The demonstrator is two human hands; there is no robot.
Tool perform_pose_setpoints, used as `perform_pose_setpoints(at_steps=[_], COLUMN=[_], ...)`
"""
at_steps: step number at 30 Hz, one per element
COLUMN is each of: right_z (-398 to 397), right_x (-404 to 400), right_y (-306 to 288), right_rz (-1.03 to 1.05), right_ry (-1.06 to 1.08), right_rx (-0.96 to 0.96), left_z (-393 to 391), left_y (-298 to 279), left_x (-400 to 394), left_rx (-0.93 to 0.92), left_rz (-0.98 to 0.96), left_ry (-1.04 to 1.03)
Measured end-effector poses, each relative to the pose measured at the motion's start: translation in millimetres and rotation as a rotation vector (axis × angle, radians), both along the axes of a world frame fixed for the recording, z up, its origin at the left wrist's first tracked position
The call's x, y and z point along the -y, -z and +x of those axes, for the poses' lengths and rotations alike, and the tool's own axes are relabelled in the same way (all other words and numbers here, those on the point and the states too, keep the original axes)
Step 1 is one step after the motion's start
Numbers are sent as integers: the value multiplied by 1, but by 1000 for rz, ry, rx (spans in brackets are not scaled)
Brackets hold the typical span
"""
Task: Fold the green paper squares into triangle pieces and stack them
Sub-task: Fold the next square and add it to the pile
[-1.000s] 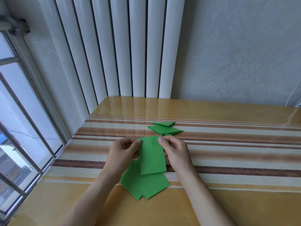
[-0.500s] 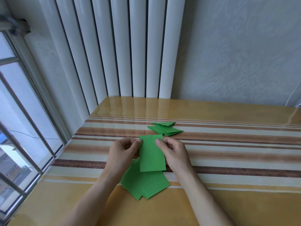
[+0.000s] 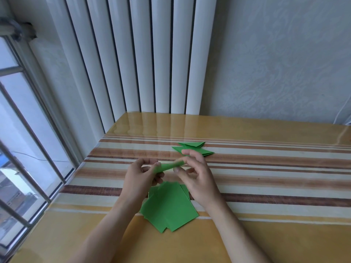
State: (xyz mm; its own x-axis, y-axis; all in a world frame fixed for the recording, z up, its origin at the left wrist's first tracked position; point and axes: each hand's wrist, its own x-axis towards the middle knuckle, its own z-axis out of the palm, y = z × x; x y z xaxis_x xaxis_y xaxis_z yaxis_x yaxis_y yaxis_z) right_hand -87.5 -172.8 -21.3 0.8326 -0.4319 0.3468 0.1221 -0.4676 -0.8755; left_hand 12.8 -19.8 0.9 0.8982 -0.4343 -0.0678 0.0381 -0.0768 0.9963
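Loose green paper squares [image 3: 169, 207]: fanned pile lying flat on the bench [image 3: 266, 234], directly below and nearer than the grip, partly under both wrists.

Left hand [image 3: 139, 176]: raised above the bench, back toward the camera, fingers curled; thumb and fingertips pinch the left end of the folded green sheet [image 3: 171, 165].

Right hand [image 3: 197, 177]: raised level with the left hand, fingers bent; index finger lies over the sheet's right end and the thumb under it, pinching it. The remaining fingers curl loosely beneath.

Folded green sheet: held between the two hands, clear of the bench, seen nearly edge-on as a narrow band sloping slightly up to the right; blurred, so its creases cannot be told.

Stack of green triangle pieces [image 3: 195, 149]: on the bench's striped band just beyond the right-hand grip, partly hidden by its fingers.

White radiator [image 3: 133, 54]: upright against the wall, well beyond the grip.
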Motion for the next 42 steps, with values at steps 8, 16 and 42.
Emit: perform_pose_setpoints(at_steps=[8,16,42], right_z=[-1,-3,-3], right_x=[0,-1,-12], right_y=[-1,-4,-7], right_rz=[179,313,85], right_ry=[41,-47,-71], right_rx=[15,-84,-44], left_z=[-1,-4,0], left_y=[2,-2,4], left_x=[1,-1,0], left_rx=[222,280,218], left_rz=[110,14,78], left_ry=[-6,33,8])
